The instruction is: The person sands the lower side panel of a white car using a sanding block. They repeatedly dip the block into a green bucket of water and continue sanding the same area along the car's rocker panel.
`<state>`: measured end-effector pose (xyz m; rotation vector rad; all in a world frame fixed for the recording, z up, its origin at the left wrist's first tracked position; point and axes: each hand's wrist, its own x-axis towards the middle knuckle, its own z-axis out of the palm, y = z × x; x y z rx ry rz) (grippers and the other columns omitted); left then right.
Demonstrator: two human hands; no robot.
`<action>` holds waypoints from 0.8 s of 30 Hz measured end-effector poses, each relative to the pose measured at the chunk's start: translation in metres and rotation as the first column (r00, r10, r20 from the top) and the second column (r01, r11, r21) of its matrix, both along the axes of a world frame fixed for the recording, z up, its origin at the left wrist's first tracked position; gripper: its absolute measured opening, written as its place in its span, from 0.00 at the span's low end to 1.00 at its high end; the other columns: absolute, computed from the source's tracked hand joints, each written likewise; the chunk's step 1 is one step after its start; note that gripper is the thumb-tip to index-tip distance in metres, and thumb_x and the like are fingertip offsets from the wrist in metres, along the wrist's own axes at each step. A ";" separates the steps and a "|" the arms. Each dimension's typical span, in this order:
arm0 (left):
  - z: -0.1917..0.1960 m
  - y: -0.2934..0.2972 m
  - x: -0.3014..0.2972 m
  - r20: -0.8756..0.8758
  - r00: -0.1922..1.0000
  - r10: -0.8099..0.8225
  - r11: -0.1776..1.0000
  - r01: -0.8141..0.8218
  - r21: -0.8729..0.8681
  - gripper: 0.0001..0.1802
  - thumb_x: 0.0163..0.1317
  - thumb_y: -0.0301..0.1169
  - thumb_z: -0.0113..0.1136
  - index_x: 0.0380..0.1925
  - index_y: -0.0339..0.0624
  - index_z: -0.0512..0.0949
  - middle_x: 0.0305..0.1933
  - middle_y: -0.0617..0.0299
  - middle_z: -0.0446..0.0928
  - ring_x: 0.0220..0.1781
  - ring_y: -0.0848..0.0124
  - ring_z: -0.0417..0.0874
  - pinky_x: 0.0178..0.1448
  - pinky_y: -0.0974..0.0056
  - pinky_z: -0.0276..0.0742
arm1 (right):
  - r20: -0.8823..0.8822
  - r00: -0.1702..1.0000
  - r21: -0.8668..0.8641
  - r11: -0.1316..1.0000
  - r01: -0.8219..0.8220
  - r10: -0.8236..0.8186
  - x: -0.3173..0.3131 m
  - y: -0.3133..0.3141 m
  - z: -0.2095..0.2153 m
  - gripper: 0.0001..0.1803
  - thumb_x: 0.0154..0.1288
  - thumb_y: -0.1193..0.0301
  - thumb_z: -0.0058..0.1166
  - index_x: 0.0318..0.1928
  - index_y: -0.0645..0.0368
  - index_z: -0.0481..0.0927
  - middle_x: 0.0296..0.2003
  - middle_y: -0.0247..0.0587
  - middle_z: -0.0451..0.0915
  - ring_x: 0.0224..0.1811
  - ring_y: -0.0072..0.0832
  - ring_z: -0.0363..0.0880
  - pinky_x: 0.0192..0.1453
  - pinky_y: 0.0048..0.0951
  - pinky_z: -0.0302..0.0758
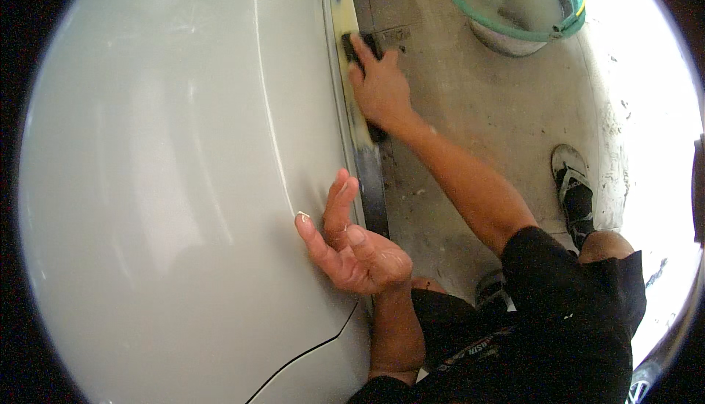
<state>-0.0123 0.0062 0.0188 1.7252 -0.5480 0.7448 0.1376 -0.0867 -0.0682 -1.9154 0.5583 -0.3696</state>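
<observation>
My right hand [380,88] grips a long black block [373,55], likely a sanding block, with the index finger stretched along its top. The block lies against the narrow edge strip [344,11] of a pale silver car panel [183,184], over a patch of yellowish filler. Much of the block is hidden under the hand. My left hand [360,253] is beside the panel's edge, palm turned up and fingers loosely bent and apart. It holds nothing. A whitish bit sits on one fingertip.
A green-rimmed bucket [477,20] of cloudy water stands on the concrete floor [470,103] at the far right, something dark in it. My sandalled foot [571,172] rests on the floor to the right. A dark seam [305,350] crosses the panel near me.
</observation>
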 end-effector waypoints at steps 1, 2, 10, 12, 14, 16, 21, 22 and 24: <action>-0.002 0.001 0.003 -0.008 1.000 -0.007 1.000 0.008 0.007 0.31 0.67 0.29 0.41 0.67 0.27 0.50 0.48 0.30 0.76 0.54 0.38 0.78 0.63 0.42 0.71 | -0.027 0.999 -0.060 0.997 -0.048 0.046 -0.008 0.004 0.001 0.30 0.68 0.55 0.45 0.70 0.40 0.60 0.48 0.70 0.68 0.52 0.64 0.71 0.57 0.51 0.72; -0.002 0.001 0.007 -0.018 1.000 -0.014 1.000 0.014 0.018 0.31 0.68 0.30 0.40 0.68 0.30 0.49 0.48 0.31 0.76 0.54 0.40 0.78 0.64 0.42 0.69 | -0.017 1.000 -0.019 1.000 -0.013 0.013 0.001 -0.001 0.000 0.30 0.68 0.55 0.44 0.70 0.40 0.60 0.48 0.71 0.68 0.52 0.64 0.71 0.57 0.51 0.72; 0.001 0.009 -0.008 -0.013 0.999 -0.032 0.999 0.033 0.016 0.31 0.70 0.31 0.39 0.70 0.35 0.46 0.48 0.32 0.76 0.55 0.43 0.78 0.64 0.43 0.68 | 0.074 0.996 0.058 0.997 -0.054 0.050 -0.042 0.024 -0.001 0.30 0.69 0.55 0.45 0.71 0.36 0.59 0.54 0.74 0.62 0.54 0.68 0.69 0.58 0.51 0.71; 0.002 0.002 -0.003 -0.022 0.999 -0.029 1.000 0.029 0.004 0.31 0.71 0.31 0.39 0.70 0.34 0.46 0.48 0.32 0.76 0.55 0.43 0.78 0.64 0.43 0.69 | 0.142 0.989 0.064 0.997 -0.039 0.029 -0.054 0.030 -0.008 0.30 0.69 0.57 0.45 0.71 0.36 0.59 0.54 0.71 0.63 0.56 0.67 0.68 0.60 0.50 0.70; -0.003 0.002 -0.015 -0.044 0.998 -0.035 0.999 0.034 -0.014 0.31 0.71 0.31 0.39 0.70 0.34 0.46 0.48 0.32 0.76 0.56 0.43 0.77 0.64 0.43 0.69 | 0.093 0.995 0.235 0.972 -0.001 -0.021 -0.036 0.003 -0.028 0.30 0.69 0.59 0.45 0.71 0.36 0.58 0.54 0.69 0.64 0.56 0.66 0.68 0.61 0.50 0.69; 0.001 0.000 -0.014 -0.038 0.998 -0.040 0.998 0.038 -0.043 0.31 0.71 0.31 0.39 0.70 0.34 0.46 0.49 0.32 0.76 0.56 0.43 0.77 0.64 0.43 0.69 | 0.088 0.995 0.276 0.961 0.017 -0.043 -0.029 -0.007 -0.022 0.30 0.70 0.61 0.45 0.71 0.36 0.58 0.53 0.68 0.64 0.56 0.65 0.68 0.61 0.49 0.68; -0.001 0.007 -0.008 -0.021 0.999 -0.024 0.999 0.024 -0.024 0.31 0.71 0.32 0.40 0.70 0.34 0.46 0.49 0.31 0.76 0.56 0.43 0.77 0.64 0.43 0.69 | 0.145 0.989 0.179 0.984 -0.018 -0.008 -0.070 0.037 -0.015 0.28 0.70 0.63 0.44 0.70 0.41 0.60 0.52 0.66 0.66 0.52 0.60 0.71 0.58 0.48 0.69; -0.004 0.006 -0.010 -0.023 0.999 -0.036 0.999 0.035 -0.022 0.31 0.71 0.32 0.40 0.70 0.34 0.46 0.49 0.31 0.76 0.56 0.43 0.77 0.64 0.43 0.69 | 0.124 0.992 0.231 0.973 -0.015 -0.014 -0.069 0.030 -0.020 0.28 0.70 0.63 0.44 0.70 0.42 0.60 0.52 0.66 0.66 0.52 0.60 0.71 0.58 0.48 0.69; -0.004 0.003 -0.015 -0.055 0.998 -0.034 0.999 0.032 -0.041 0.31 0.71 0.32 0.40 0.70 0.34 0.46 0.48 0.31 0.76 0.56 0.43 0.77 0.64 0.44 0.69 | 0.115 0.990 0.332 0.942 0.041 -0.084 -0.049 0.017 -0.044 0.29 0.71 0.64 0.43 0.71 0.47 0.59 0.48 0.64 0.69 0.51 0.56 0.72 0.58 0.46 0.69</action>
